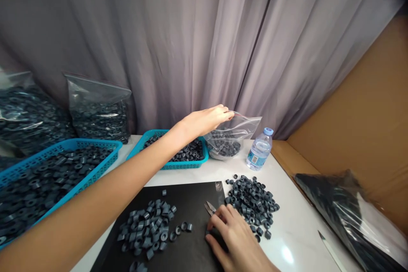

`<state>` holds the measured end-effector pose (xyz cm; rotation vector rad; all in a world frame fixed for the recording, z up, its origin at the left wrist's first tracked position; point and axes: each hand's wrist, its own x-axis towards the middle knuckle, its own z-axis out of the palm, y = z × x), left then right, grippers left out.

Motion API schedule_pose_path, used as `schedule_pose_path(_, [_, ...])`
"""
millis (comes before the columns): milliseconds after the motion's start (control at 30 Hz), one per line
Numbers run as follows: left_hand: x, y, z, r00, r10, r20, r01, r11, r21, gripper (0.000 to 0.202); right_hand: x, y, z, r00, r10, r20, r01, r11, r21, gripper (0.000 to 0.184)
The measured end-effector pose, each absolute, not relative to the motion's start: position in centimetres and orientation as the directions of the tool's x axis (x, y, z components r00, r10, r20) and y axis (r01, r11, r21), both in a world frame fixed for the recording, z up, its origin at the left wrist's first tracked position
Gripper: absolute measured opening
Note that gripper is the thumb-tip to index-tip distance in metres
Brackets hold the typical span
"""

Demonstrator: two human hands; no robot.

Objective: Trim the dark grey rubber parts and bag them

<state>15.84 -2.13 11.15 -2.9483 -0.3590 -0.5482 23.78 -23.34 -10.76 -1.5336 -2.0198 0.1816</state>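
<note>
A clear bag [244,129] stands at the back of the table [283,204], between a blue basket [186,165] and a bottle [259,149]. Its film looks thin, limp and slippery; the dark rings [228,148] low inside probably give it most of its weight, so the top edge seems the place to hold, with support beneath. The left hand [212,120] pinches that edge. Nearer, the right hand [234,236] curls over nippers [209,208] on a black mat [191,250]; whether it grips them, I cannot tell.
</note>
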Motion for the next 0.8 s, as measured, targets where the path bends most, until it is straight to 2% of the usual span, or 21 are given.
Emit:
schedule_pose_path(233, [18.7, -0.8, 12.8, 0.968, 0.110, 0.228, 0.161, -0.962, -0.220, 0.046, 23.5, -23.2, -10.9, -0.152, 0.905, 0.398, 0.846, 0.327, -0.421, 0.018])
schedule_pose_path(467, [19.0, -1.2, 13.3, 0.973, 0.101, 0.208, 0.148, -0.963, -0.224, 0.049, 23.8, -23.4, -10.5, -0.171, 0.890, 0.423, 0.809, 0.372, -0.455, 0.015])
schedule_pose_path(533, [18.4, -1.6, 13.1, 0.969, 0.105, 0.222, 0.152, -0.966, -0.207, 0.055, 23.7, -23.6, -10.4, -0.161, 0.888, 0.430, 0.770, 0.386, -0.509, 0.015])
schedule_pose_path(633, [17.7, -2.0, 12.7, 0.961, 0.126, 0.245, 0.172, -0.968, -0.180, 0.060, 23.7, -23.7, -10.1, -0.082, 0.912, 0.402, 0.668, 0.349, -0.657, 0.011])
schedule_pose_path(700, [17.4, -2.3, 12.2, 0.952, 0.138, 0.275, 0.183, -0.972, -0.146, 0.054, 23.7, -23.7, -9.8, -0.011, 0.945, 0.328, 0.573, 0.275, -0.772, 0.008])
schedule_pose_path(800, [16.5, -3.7, 11.1, 0.920, 0.101, 0.379, 0.139, -0.988, -0.073, 0.038, 23.9, -23.6, -9.0, 0.066, 0.979, 0.192, 0.376, 0.154, -0.914, 0.018])
